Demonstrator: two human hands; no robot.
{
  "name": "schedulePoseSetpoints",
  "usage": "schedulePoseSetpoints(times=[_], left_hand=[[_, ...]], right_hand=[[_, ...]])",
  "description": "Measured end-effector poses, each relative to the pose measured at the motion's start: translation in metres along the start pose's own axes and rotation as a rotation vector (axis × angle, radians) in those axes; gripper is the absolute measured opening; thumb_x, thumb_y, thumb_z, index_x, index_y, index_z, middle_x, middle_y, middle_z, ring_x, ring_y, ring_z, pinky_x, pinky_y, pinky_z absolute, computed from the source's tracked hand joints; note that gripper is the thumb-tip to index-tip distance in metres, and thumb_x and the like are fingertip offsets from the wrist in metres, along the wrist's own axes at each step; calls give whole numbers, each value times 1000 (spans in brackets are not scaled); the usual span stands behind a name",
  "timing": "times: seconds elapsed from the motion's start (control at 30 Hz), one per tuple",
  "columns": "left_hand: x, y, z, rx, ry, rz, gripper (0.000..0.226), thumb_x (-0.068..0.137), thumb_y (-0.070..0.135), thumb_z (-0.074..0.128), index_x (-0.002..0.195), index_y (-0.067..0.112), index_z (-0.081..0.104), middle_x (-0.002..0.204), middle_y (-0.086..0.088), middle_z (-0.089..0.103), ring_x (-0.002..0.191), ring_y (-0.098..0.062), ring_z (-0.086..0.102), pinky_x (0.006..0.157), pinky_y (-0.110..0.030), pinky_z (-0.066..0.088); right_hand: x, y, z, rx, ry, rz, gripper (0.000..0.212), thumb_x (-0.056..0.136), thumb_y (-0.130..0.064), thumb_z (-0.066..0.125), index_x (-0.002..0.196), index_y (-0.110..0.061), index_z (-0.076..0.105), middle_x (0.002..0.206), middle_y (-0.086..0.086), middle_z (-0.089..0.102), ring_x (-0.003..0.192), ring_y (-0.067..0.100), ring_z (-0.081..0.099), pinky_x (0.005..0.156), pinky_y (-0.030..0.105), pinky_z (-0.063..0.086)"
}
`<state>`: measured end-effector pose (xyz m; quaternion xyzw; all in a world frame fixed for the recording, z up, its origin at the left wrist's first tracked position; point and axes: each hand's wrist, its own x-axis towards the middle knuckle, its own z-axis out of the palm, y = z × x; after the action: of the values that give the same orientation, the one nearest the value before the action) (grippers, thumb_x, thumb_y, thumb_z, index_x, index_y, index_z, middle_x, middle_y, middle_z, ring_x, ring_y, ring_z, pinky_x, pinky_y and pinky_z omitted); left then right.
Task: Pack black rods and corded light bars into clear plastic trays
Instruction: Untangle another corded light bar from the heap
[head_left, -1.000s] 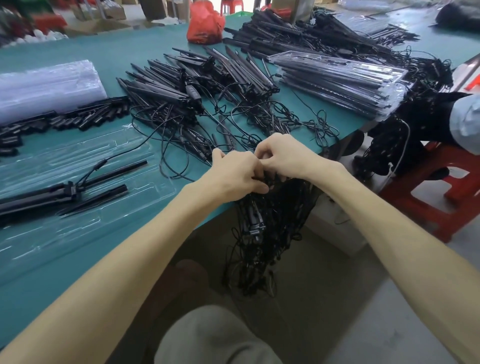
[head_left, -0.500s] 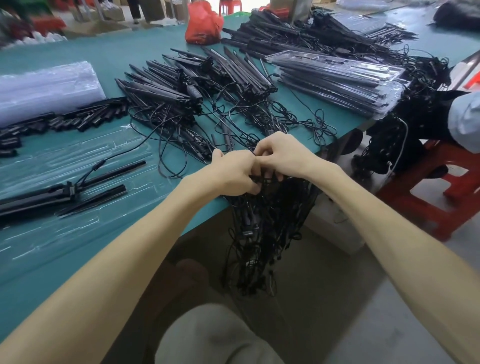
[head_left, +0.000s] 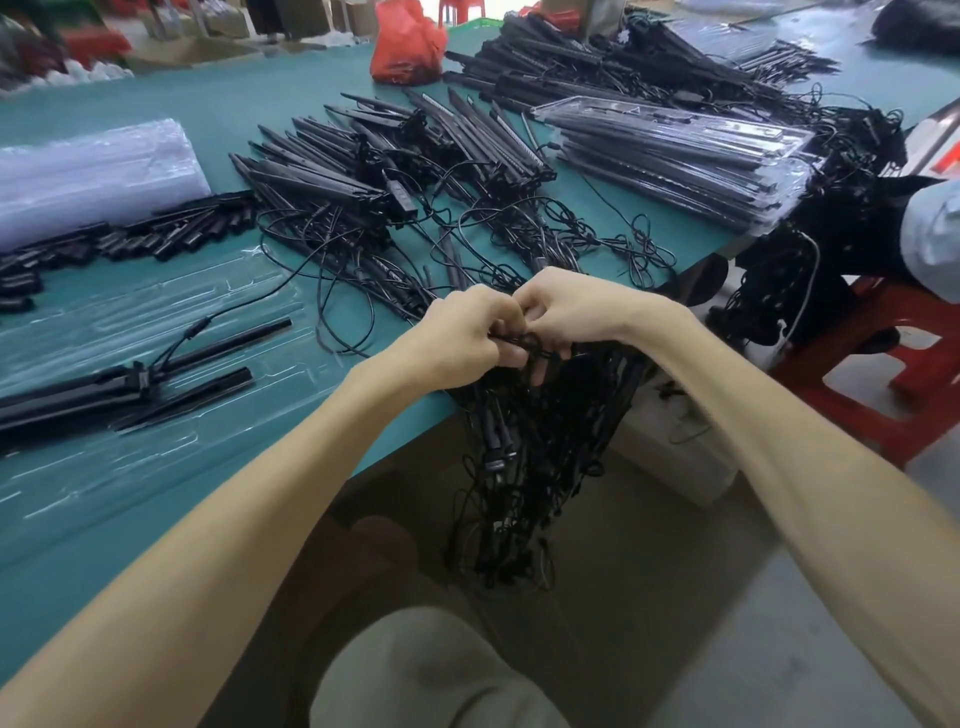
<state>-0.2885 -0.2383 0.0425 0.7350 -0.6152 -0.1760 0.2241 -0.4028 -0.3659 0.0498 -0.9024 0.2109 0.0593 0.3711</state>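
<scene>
My left hand (head_left: 457, 340) and right hand (head_left: 574, 312) are close together at the desk (head_left: 291, 104) edge. Their fingers are curled, and both pinch one black cord (head_left: 522, 340). A bunch of cords (head_left: 524, 447) hangs below them. The clear tray (head_left: 130, 306) lies left of my left hand with black rods (head_left: 208, 388) in it. Light bars (head_left: 332, 182) are piled past my hands.
</scene>
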Motion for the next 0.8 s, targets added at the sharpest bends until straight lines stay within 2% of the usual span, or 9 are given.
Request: schedulePoseSetpoints(times=[0.1, 0.17, 0.3, 0.43, 0.57, 0.63, 0.73, 0.8], left_hand=[[-2, -2, -1, -165, 37, 7, 10, 84, 14, 79, 83, 14, 69, 66, 9, 57, 55, 4, 52, 60, -22, 39], [-2, -2, -3, -191, 59, 13, 9, 84, 14, 79, 87, 8, 72, 62, 10, 56, 48, 6, 50, 56, -20, 37], [-2, -2, -9, -211, 71, 29, 10, 85, 12, 77, 90, 3, 73, 62, 7, 57, 47, 3, 49, 57, -24, 41], [-4, -4, -15, -264, 53, 32, 6, 88, 9, 74, 87, 4, 73, 60, 0, 58, 48, -8, 50, 52, -21, 43], [-7, -8, -19, -300, -13, -5, 9, 91, 9, 72, 90, 1, 71, 62, -1, 60, 52, -12, 51, 54, -22, 44], [-8, -8, -21, -301, -67, -15, 9, 93, 14, 71, 89, 6, 70, 67, -3, 61, 58, -15, 51, 58, -24, 44], [-7, -6, -20, -207, -108, -39, 32, 101, 35, 58, 89, 8, 70, 64, -1, 61, 53, -11, 49, 53, -22, 41], [-5, -4, -16, -108, -97, -35, 39, 106, 35, 46, 96, 6, 69, 61, 0, 56, 46, -5, 46, 49, -19, 37]], right_hand=[[2, 0, -2, -14, -26, 38, 6, 91, -12, 66, 91, -10, 72, 73, 5, 76, 66, 14, 69, 52, 21, 40], [3, 0, -5, -25, -49, 43, 6, 90, -18, 70, 87, -14, 72, 71, 2, 76, 60, 13, 63, 52, 23, 37], [4, 0, -7, -17, -35, 35, 9, 88, -20, 73, 81, -14, 69, 68, 4, 74, 56, 17, 56, 48, 23, 35], [3, 8, 2, 218, 225, -8, 18, 88, -15, 75, 77, -6, 63, 65, 10, 73, 53, 16, 71, 40, 16, 38], [3, 14, 10, 371, 448, -55, 24, 87, -19, 79, 79, -3, 61, 64, 11, 73, 56, 24, 72, 40, 22, 46], [3, 15, 12, 400, 521, -85, 24, 85, -18, 80, 80, -2, 64, 64, 10, 73, 56, 29, 71, 41, 24, 48], [1, 17, 15, 469, 532, -134, 23, 86, -17, 79, 82, 0, 64, 64, 12, 72, 53, 30, 70, 41, 25, 50], [-1, 16, 14, 503, 507, -157, 24, 86, -16, 79, 84, 2, 62, 65, 15, 72, 52, 31, 69, 40, 26, 50]])
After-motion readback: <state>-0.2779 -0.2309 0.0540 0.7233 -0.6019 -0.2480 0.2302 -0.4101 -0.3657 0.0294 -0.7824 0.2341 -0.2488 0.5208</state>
